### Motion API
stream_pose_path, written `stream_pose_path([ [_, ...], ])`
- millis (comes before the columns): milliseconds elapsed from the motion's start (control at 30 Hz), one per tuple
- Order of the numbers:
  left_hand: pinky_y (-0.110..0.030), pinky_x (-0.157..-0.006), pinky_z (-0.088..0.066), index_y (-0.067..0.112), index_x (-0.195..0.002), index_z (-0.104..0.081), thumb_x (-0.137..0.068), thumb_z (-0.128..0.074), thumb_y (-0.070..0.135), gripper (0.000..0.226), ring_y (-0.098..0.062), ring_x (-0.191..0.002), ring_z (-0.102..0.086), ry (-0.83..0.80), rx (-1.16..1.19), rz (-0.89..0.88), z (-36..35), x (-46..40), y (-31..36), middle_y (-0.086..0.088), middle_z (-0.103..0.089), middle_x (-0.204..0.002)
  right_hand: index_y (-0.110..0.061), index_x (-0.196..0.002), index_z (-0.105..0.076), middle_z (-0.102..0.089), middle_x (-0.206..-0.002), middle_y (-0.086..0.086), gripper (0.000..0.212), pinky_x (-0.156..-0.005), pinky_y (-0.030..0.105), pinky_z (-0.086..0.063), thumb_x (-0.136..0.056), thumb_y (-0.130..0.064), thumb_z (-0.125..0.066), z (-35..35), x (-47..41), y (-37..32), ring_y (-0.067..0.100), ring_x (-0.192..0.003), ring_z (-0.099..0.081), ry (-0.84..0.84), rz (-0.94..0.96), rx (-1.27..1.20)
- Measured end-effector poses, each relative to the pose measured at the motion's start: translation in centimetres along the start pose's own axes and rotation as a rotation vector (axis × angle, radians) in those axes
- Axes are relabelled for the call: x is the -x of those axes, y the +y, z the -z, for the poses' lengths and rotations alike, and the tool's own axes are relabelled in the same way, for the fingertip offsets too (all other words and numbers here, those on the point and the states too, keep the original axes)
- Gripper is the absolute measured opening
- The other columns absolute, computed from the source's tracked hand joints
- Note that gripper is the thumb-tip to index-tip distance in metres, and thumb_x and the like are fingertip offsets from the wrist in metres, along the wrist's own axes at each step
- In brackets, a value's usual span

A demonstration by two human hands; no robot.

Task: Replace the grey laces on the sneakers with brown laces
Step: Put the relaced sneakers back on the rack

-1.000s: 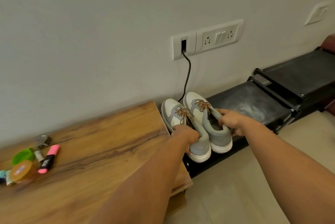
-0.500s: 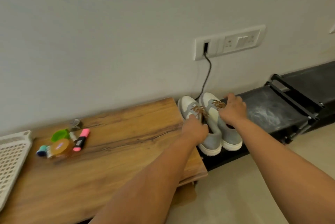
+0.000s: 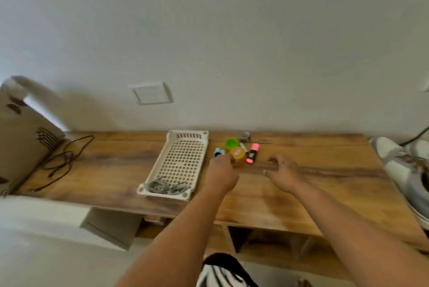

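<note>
Both hands hover over the wooden tabletop (image 3: 290, 205); the left hand (image 3: 221, 176) and right hand (image 3: 284, 174) are blurred, fingers loosely curled, grip unclear. The sneakers (image 3: 408, 170) with brown laces (image 3: 411, 159) sit far right; grey laces (image 3: 162, 186) lie in the white basket (image 3: 183, 159).

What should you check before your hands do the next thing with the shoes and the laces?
1. Brown laces on the sneakers: ok on the one whose laces show at the right edge; the picture is blurred.
2. Old grey laces put away: ok, they lie coiled in the near end of the white basket.
3. Left hand free: cannot tell, its fingers are blurred near the orange tub.
4. Right hand free: cannot tell, its fingers curl over the wooden table.
5. Both sneakers in view: not ok, the frame cuts them off.
</note>
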State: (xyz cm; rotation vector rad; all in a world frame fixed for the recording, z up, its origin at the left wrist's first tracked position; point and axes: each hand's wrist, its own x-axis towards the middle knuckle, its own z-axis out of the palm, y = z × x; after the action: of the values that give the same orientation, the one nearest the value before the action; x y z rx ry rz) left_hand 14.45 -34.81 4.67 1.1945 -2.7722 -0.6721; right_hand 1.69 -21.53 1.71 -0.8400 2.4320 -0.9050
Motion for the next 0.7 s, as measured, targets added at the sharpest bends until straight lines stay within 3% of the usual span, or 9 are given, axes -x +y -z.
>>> stream_pose_path([
  [133, -0.045, -0.099, -0.042, 0.017, -0.126, -0.054, -0.093, -0.055, 0.029, 0.035, -0.029, -0.124, -0.043, 0.061, -0.238, 0.009, 2.1, -3.7, -4.8, -0.006, -0.055, -0.129, -0.011, -0.142, -0.041, -0.043, -0.141, 0.013, 0.083, -0.103, 0.030, -0.035, -0.073, -0.032, -0.084, -2.6, -3.6, -1.6, 0.030, -0.130, -0.042, -0.050, 0.029, 0.098],
  [333, -0.046, -0.108, -0.032, 0.024, -0.143, -0.040, -0.083, -0.071, 0.050, 0.073, -0.028, -0.135, -0.031, -0.109, -0.348, -0.123, 2.1, -11.0, -7.8, 0.003, -0.043, -0.145, -0.017, -0.148, -0.032, -0.035, -0.147, 0.008, 0.106, -0.108, 0.035, -0.034, -0.062, -0.042, -0.089, -3.8, -10.3, -1.7, 0.030, -0.137, -0.032, -0.175, 0.061, 0.256],
  [533, -0.047, -0.101, -0.029, 0.031, -0.144, -0.041, -0.085, -0.064, 0.056, 0.067, -0.027, -0.132, -0.030, -0.134, -0.486, -0.255, 0.1, -14.7, -8.4, 0.005, -0.048, -0.142, -0.022, -0.132, -0.046, -0.045, -0.131, 0.004, 0.082, -0.095, 0.031, -0.039, -0.063, -0.037, -0.089, -4.3, -12.2, -0.5, 0.023, -0.124, -0.040, -0.140, 0.092, 0.215],
  [700, -0.047, -0.101, -0.029, 0.031, -0.135, -0.050, -0.090, -0.058, 0.054, 0.051, -0.025, -0.131, -0.031, -0.159, -0.473, -0.252, -0.8, -14.9, -8.2, 0.003, -0.049, -0.137, -0.024, -0.129, -0.045, -0.049, -0.127, 0.002, 0.084, -0.082, 0.026, -0.036, -0.059, -0.035, -0.092, -3.5, -11.9, 0.0, 0.018, -0.110, -0.044, -0.125, 0.103, 0.174],
])
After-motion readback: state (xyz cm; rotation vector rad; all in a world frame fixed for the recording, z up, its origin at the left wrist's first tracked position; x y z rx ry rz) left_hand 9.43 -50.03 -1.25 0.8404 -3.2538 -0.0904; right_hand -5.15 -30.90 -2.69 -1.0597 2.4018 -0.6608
